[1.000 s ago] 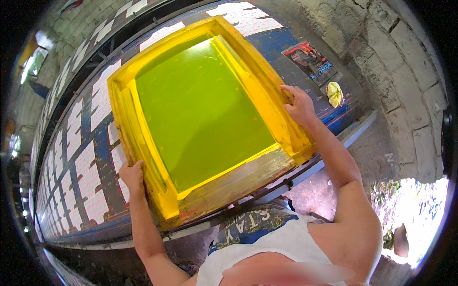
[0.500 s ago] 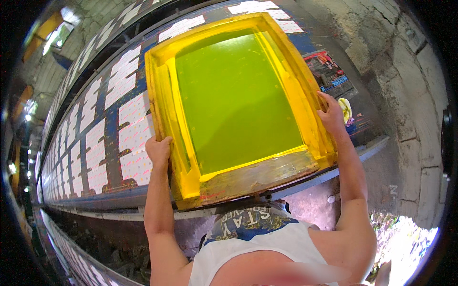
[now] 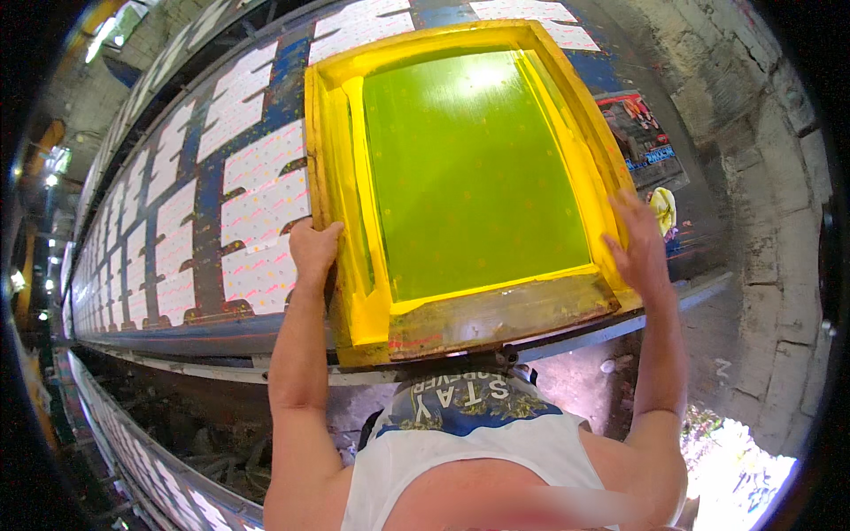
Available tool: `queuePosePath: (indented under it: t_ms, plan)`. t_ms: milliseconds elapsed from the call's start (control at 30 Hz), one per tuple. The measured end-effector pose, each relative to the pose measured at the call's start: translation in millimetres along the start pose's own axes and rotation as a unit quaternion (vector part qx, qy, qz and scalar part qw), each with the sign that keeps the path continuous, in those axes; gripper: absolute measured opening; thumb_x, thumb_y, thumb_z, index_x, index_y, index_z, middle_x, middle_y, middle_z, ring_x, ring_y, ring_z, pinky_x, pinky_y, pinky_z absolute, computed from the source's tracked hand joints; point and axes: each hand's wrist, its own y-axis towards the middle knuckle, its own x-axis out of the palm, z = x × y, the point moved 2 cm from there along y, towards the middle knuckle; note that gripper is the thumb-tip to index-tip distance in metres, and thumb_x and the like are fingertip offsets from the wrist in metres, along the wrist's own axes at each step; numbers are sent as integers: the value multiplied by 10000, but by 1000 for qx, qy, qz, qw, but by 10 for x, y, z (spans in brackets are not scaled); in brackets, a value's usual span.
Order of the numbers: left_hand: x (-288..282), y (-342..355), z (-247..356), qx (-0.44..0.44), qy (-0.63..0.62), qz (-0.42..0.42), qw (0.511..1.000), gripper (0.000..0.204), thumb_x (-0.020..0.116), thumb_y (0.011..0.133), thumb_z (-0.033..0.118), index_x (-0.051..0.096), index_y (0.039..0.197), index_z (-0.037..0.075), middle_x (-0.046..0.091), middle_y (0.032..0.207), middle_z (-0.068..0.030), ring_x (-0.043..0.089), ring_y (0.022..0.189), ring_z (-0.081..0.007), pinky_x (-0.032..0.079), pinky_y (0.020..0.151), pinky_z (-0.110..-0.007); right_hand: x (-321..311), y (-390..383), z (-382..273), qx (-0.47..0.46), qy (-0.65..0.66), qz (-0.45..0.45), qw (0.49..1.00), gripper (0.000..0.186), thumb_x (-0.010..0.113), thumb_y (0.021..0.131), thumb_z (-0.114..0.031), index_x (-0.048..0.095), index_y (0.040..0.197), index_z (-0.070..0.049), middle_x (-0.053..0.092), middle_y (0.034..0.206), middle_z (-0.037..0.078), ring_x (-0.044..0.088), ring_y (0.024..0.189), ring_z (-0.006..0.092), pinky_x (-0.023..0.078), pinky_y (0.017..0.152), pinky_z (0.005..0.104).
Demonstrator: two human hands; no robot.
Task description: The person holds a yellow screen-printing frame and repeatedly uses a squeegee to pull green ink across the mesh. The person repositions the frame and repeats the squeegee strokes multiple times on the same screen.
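Observation:
A large yellow screen frame [image 3: 499, 318] with translucent green mesh [image 3: 474, 186] lies over the long table [image 3: 210, 226] among rows of white patterned sheets [image 3: 261, 199]. My left hand [image 3: 314, 243] is closed on the frame's left rail near the front. My right hand [image 3: 636, 237], slightly blurred, grips the right rail, thumb toward the mesh and fingers over the wood. Just beyond that hand are a crumpled pale yellow cloth [image 3: 663, 209] and a dark printed sheet [image 3: 645, 133].
A blockwork wall [image 3: 770, 248] runs along the right. Another long surface with white sheets [image 3: 142, 442] is at lower left, and more sheets line the upper left past a dark rail. The near table edge [image 3: 567, 341] crosses in front of my torso.
The frame and both hands have shifted rightward and upward in view and the frame sits straighter. The table and sheets also shift in view as my head moves. The right hand's fingers look looser.

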Motion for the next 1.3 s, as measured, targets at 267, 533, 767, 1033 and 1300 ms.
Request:
queuePosePath:
  t_ms: [267,533,767,1033,1300]
  plan:
    - [38,381,76,196,-42,95,975,608,835,839,225,715,1403,33,734,1290,-276,670,1258,-438,548,1075,-515,-154,-364,-1419,-129,46,-238,961,512,794,877,-89,727,1384,-89,738,1325,170,693,1279,384,572,1094,493]
    - [250,841,180,181,-123,103,970,554,818,794,168,721,1315,7,770,1235,-265,705,1220,-452,556,1076,-506,141,-40,-1983,-182,50,-212,959,409,732,851,-14,774,1255,-56,796,1189,142,755,1145,377,606,971,489]
    - [303,881,163,163,-143,107,970,538,793,805,151,715,1312,-7,771,1238,-279,723,1193,-463,566,1069,-513,25,52,-1889,-72,28,-273,959,393,706,880,42,821,1215,-128,812,1137,126,780,1062,376,632,904,502]
    - [261,895,110,159,-156,50,974,682,809,831,176,663,1458,-50,734,1388,-291,696,1307,-442,540,1141,-468,74,-231,-1963,-111,51,-190,974,407,741,799,61,832,1160,-102,816,1109,98,770,1071,360,609,916,471]
    - [256,939,52,166,-149,31,974,779,800,833,139,594,1542,-110,735,1428,-275,738,1297,-349,553,1137,-405,61,-215,-1873,-105,77,-211,969,415,732,823,19,804,1206,-122,791,1101,79,760,1072,332,609,896,456]
